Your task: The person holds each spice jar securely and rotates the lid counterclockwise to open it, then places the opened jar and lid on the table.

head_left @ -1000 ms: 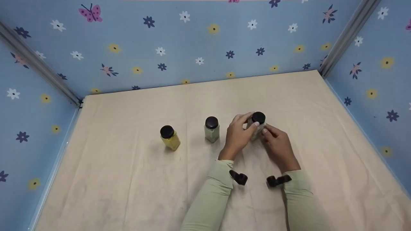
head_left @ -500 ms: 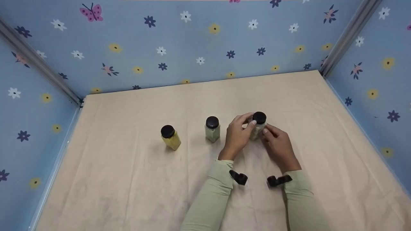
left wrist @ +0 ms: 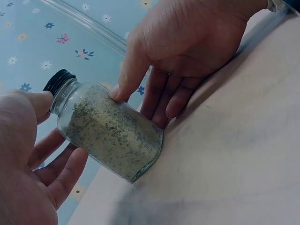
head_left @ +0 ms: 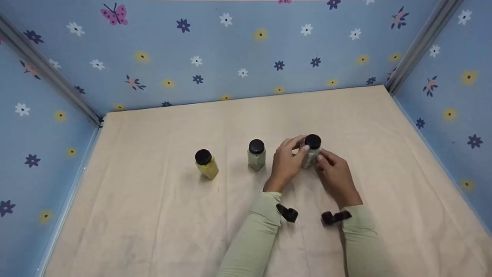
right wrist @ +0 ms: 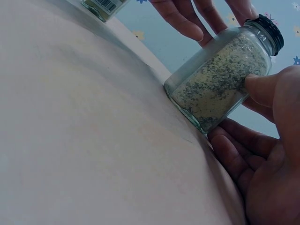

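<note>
A clear glass spice jar point(left wrist: 112, 133) with a black screw lid point(head_left: 313, 141) holds pale seasoning flecked with dark green herb bits. It stands upright on the cloth at right of centre in the head view. My left hand point(head_left: 285, 165) grips its upper part from the left, thumb just below the lid. From the other side my right hand point(head_left: 338, 175) holds the lower body, its thumb point(right wrist: 262, 89) pressed on the glass. Both wrist views show the jar between the two hands, its base at the cloth.
To the left stands a second black-lidded jar with green contents point(head_left: 256, 158), upright. Further left is a jar with yellow contents point(head_left: 208, 168). A beige cloth point(head_left: 184, 223) covers the table. Blue flowered panels point(head_left: 230, 46) enclose the back and sides.
Both hands stay on the same jar with only slight finger movement. The whole head view has shifted a little, so everything appears slightly further right. The other two jars stand as before.
</note>
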A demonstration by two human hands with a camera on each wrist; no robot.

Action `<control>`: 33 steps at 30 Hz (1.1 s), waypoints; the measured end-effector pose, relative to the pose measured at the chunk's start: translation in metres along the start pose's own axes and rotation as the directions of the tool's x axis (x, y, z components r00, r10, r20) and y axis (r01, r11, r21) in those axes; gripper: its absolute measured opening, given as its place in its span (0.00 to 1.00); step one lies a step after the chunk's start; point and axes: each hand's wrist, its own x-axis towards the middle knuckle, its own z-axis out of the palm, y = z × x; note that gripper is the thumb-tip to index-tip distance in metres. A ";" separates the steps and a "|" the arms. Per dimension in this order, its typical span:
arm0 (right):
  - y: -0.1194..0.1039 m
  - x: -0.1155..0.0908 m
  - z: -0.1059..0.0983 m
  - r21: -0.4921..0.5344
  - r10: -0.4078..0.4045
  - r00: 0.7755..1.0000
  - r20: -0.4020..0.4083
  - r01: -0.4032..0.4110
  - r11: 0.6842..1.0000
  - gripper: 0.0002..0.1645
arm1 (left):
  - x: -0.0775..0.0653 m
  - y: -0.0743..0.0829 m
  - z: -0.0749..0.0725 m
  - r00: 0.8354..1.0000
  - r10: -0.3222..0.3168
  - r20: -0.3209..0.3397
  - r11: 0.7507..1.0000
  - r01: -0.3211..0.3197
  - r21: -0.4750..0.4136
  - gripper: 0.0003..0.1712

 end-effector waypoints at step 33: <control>-0.001 0.001 0.000 -0.027 -0.012 1.000 0.009 0.012 1.000 0.26 | -0.001 0.002 -0.001 0.999 -0.029 0.014 0.998 0.029 -0.052 0.21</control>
